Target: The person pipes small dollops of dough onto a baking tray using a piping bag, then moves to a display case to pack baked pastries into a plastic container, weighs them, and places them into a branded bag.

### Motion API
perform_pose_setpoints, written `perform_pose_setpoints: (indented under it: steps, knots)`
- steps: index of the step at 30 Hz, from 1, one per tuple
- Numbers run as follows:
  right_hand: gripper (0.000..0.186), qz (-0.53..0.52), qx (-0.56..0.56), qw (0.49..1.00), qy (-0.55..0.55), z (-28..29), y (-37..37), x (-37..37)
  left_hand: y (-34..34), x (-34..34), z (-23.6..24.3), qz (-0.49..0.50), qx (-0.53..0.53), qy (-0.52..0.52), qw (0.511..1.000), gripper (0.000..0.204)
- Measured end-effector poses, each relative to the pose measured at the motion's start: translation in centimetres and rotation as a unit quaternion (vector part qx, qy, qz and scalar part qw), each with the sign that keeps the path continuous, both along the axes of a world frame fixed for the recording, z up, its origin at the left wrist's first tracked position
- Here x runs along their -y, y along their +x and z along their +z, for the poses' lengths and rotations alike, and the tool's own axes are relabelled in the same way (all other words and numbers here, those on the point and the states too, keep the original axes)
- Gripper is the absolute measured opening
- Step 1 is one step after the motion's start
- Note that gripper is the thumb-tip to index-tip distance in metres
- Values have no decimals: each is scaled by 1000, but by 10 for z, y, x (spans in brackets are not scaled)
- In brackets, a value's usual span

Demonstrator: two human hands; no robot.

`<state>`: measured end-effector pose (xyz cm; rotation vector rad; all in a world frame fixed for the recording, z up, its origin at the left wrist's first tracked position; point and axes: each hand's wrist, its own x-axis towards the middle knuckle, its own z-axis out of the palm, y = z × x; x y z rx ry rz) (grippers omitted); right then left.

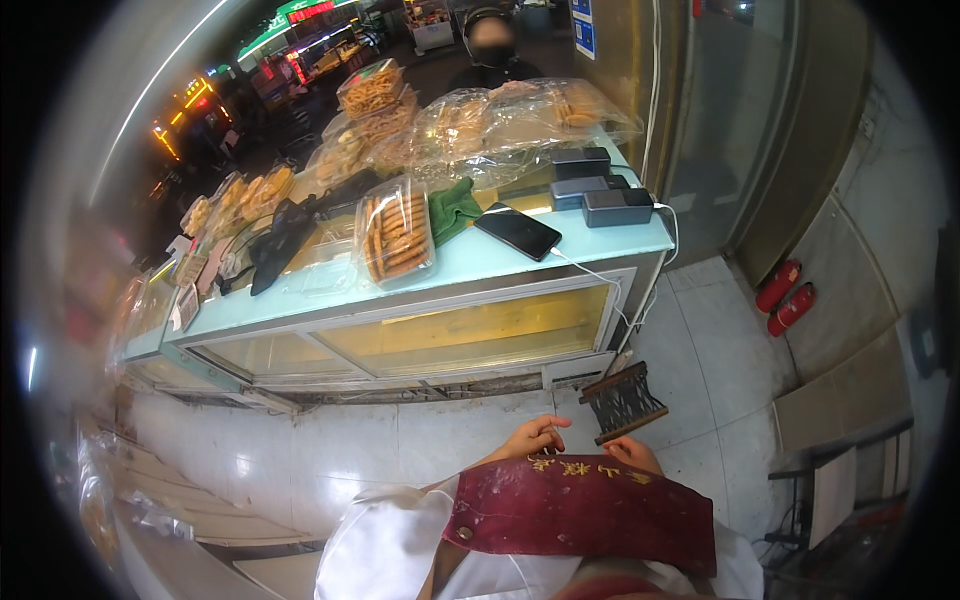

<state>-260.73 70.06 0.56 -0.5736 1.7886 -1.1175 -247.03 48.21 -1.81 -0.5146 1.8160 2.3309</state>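
Note:
In front of the maroon apron [585,515], my left hand [535,437] is open, index finger out and the others loosely bent, holding nothing. My right hand [628,450] shows partly above the apron, fingers loosely bent and apart with nothing visible in them. Beyond both hands, a small dark folding stool [625,400] is on the floor. On the pale counter [300,312] are a clear box of long pastries [395,230], a black phone [518,228] on a white cable, dark power banks [617,207] and a green cloth [455,205].
Bagged snacks [460,130], stacked food boxes [370,90] and dark items [285,240] cover the back and left of the counter. A masked, helmeted person [490,65] is behind it. Two red fire extinguishers [785,300] stand by the right wall [840,260]. Folded furniture [835,490] is at lower right.

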Motion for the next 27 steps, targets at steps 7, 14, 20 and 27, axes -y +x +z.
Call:
perform_pose_setpoints:
  steps: [7, 14, 20, 27]
  knots:
    - [29, 6, 8, 1000, 8, -2, 4, 0, -8, 18, -3, 27, 11, -102, 994, 18]
    - [27, 24, -15, 999, 16, 6, 6, 2, -23, 125, 125, 384, -224, -232, 865, 51]
    - [28, 36, -25, 999, 19, -9, 5, -5, -19, 155, 167, 507, -238, -215, 800, 54]
    - [32, 44, -30, 998, 20, -32, -2, 2, -34, 14, 48, -56, 22, -177, 982, 31]
